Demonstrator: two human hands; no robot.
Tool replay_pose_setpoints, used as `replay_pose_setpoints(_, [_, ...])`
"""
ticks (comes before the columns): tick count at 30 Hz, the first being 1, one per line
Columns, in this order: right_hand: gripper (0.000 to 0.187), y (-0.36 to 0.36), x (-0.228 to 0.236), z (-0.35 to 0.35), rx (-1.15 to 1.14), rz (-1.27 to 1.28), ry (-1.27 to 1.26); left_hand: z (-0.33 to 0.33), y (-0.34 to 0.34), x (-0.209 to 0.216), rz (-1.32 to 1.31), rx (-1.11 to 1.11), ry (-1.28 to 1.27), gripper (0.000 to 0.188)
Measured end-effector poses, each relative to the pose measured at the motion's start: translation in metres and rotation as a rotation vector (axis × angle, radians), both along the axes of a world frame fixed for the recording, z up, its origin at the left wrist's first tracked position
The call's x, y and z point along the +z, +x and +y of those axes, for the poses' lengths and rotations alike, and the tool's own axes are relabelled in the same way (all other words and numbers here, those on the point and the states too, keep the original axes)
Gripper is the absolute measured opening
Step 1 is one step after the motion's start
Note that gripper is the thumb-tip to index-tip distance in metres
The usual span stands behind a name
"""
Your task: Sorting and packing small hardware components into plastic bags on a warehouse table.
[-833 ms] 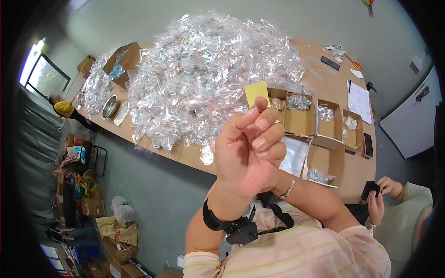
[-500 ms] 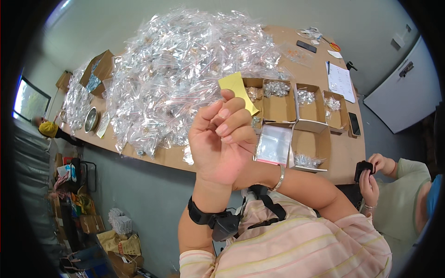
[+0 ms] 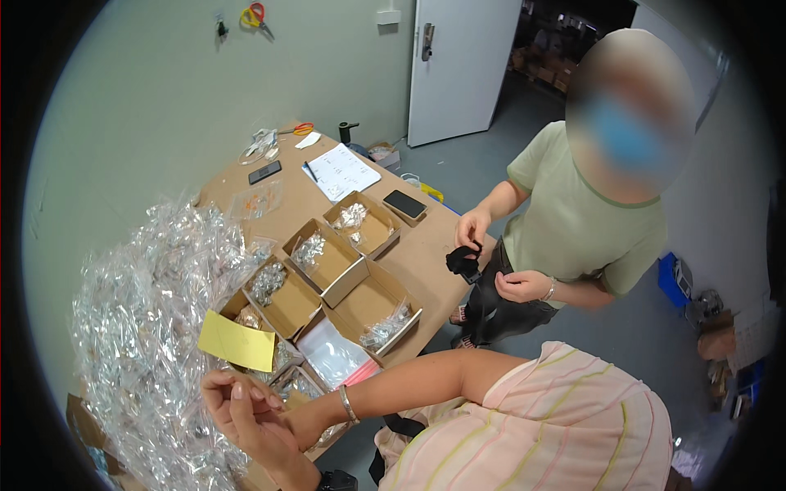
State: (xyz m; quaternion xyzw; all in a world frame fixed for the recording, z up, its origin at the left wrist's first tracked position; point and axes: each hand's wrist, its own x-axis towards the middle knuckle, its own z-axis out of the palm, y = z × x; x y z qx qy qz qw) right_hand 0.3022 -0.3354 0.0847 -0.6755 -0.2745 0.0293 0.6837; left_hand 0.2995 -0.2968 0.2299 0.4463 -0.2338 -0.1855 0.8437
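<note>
My left hand (image 3: 250, 413) is raised in front of the heap of clear plastic packets (image 3: 155, 327), palm turned up. Its fingers are loosely curled and apart, with nothing in them. A black strap (image 3: 337, 481) circles that wrist. My right forearm, wearing a bracelet (image 3: 349, 404), crosses to the left wrist; my right hand (image 3: 303, 427) is behind it, and its fingers are hidden. Just beyond my left hand is a yellow paper (image 3: 237, 340), over the corner of the small cardboard boxes (image 3: 368, 299). Clear resealable bags (image 3: 332, 353) lie beside the boxes, which hold small shiny packets.
A co-worker (image 3: 589, 221) stands at the right beyond the table corner, holding a black strapped item (image 3: 465, 263). On the table (image 3: 417, 250) lie a phone (image 3: 404, 204), written sheets (image 3: 341, 172) with a pen, a dark handheld device (image 3: 264, 171) and scissors (image 3: 303, 128). A white door (image 3: 458, 69) stands open.
The view has swung to the right, bringing the co-worker and door fully in. My hands now appear lower and further left, with the left fingers still curled.
</note>
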Motion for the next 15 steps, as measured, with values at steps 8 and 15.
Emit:
replay_pose_setpoints(8, [0.031, -0.066, 0.054, -0.035, -0.253, -0.13, 0.078, -0.034, -0.014, -0.011, -0.052, -0.157, 0.241, 0.011])
replay_pose_setpoints(15, [0.023, -0.162, 0.077, -0.169, -0.441, 0.304, -0.601, -0.055, 0.007, -0.076, -0.059, -0.339, 0.527, 0.031])
